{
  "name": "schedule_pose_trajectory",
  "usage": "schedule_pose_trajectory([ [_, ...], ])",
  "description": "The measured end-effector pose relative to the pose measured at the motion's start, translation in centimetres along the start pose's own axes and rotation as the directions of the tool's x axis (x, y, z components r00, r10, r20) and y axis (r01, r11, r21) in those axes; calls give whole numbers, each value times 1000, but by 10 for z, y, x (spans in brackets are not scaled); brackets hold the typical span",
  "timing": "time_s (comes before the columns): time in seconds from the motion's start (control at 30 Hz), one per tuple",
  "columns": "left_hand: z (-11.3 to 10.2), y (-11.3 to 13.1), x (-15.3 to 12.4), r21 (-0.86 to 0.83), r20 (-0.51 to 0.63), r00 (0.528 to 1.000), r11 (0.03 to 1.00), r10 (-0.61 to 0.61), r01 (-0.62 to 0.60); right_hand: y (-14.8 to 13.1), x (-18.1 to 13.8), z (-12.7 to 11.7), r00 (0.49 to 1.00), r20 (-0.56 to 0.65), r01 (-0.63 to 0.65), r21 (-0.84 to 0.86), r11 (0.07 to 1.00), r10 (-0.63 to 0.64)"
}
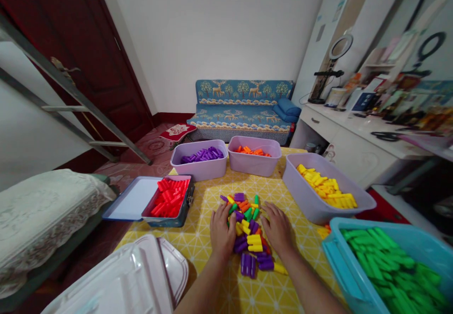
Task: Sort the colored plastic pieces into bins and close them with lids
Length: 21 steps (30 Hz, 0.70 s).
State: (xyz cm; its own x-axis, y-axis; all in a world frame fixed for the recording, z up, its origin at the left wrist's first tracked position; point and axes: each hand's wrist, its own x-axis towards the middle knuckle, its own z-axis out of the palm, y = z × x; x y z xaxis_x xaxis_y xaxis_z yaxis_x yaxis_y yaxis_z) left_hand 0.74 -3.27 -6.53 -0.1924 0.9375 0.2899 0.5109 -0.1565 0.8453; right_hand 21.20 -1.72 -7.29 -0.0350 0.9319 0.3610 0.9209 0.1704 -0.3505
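A loose pile of small plastic tube-like pieces (247,227) in purple, yellow, green and orange lies on the yellow patterned tablecloth (201,210). My left hand (222,229) rests at the pile's left edge, fingers apart and touching or nearly touching pieces. On the opposite side, my right hand (278,227) lies palm down with its fingers spread, holding nothing I can see. Near the wrists are purple pieces (248,265) side by side and a yellow piece (281,269). Part of the pile is hidden behind the fingers.
Around the table stand a tin (180,217) of red pieces, lilac tubs of purple (198,170), orange (253,165) and yellow pieces (307,201), and a turquoise tub (336,257) of green ones. White lids (120,276) lie front left. A patterned sofa (244,109) stands beyond.
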Motion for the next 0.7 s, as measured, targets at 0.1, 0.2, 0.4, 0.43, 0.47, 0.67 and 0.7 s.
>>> schedule_pose_trajectory([
  [0.1,1,0,0,-11,-14,1000,1000,-20,19,-11,19,-4,996,-61,-53,107,993,60],
  [0.2,3,-2,0,-44,-50,997,998,-50,48,-45,45,-7,996,-92,25,168,985,-9],
  [0.4,5,-5,-1,-139,-91,988,984,-121,108,-121,79,11,942,242,220,72,973,-231],
  [0.43,5,-5,-2,-164,-95,987,980,-130,113,-126,81,17,932,271,232,71,970,-243],
  [0.47,5,-5,-2,-186,-98,986,976,-134,114,-130,82,21,925,285,240,77,968,-252],
  [0.67,9,-13,-2,-204,-171,978,975,-121,85,-127,84,23,937,253,201,170,965,-240],
  [0.7,10,-14,-2,-202,-176,977,976,-121,84,-125,83,19,951,227,167,189,968,-209],
])
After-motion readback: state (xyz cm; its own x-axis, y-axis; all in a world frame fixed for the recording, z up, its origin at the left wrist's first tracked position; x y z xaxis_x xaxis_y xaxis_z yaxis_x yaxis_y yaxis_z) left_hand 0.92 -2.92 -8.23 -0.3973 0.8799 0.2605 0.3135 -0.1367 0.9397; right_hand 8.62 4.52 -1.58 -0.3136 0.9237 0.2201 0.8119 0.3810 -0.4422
